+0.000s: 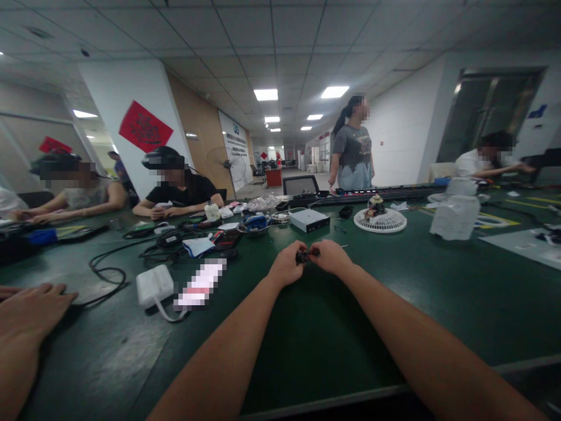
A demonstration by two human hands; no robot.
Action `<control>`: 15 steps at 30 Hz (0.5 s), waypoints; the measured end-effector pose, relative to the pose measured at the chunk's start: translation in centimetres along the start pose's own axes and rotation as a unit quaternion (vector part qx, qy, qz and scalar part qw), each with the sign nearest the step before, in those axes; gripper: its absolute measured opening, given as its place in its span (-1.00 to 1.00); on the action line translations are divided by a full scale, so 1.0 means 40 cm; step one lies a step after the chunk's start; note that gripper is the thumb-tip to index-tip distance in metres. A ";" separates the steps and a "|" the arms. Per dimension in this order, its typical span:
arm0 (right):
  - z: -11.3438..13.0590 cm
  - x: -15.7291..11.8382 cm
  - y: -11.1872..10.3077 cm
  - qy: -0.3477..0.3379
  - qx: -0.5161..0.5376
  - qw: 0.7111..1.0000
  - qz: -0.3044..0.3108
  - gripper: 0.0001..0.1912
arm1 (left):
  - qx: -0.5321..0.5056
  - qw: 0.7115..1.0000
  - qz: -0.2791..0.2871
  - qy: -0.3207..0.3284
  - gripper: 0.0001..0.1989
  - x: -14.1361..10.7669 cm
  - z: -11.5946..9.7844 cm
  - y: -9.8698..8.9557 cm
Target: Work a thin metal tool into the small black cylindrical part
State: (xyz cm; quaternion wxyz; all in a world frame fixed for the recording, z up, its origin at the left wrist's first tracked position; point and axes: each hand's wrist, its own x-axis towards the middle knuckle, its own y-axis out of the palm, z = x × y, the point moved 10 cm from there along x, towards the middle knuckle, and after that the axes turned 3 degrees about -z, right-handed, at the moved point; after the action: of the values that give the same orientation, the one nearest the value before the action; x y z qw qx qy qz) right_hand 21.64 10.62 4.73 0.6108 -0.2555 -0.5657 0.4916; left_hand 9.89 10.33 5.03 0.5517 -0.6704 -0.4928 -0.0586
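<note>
In front of me, above the green table, my left hand (288, 264) is closed round a small black part (301, 256), whose exact kind is too small to tell. My right hand (329, 256) meets it from the other side, thumb and fingers pinched together. Something dark shows at those fingertips, right against the black part, but I cannot make it out. A thin pale rod (344, 246) sticks out beyond the right hand; whether it is held or lies on the table is unclear. Beyond both hands sits a grey metal box-shaped drive (309, 220).
A white round fan grille (380, 220) with a motor stands back right, near a white plastic housing (456, 217). At left lie a white charger (155, 285), a blurred-out phone (201, 283) and black cables (107, 266). Another person's hand (35, 310) rests far left. Several people are around the table.
</note>
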 end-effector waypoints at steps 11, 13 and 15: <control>0.000 0.000 -0.001 0.010 -0.020 1.000 -0.001 -0.76 | 0.013 1.000 0.015 0.000 -0.64 0.004 -0.006 0.010; 0.005 -0.001 0.004 0.002 -0.013 1.000 0.009 -0.77 | 0.018 1.000 0.022 0.002 -0.65 0.004 -0.010 0.012; 0.010 -0.001 0.009 -0.007 -0.004 1.000 0.018 -0.79 | 0.023 0.999 0.025 0.004 -0.64 0.005 -0.013 0.012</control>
State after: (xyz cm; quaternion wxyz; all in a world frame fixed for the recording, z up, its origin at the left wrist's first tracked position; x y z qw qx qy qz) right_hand 21.16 10.62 4.49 0.5967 -0.2646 -0.5673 0.5021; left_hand 10.59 10.08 5.01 0.5701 -0.6694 -0.4750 -0.0363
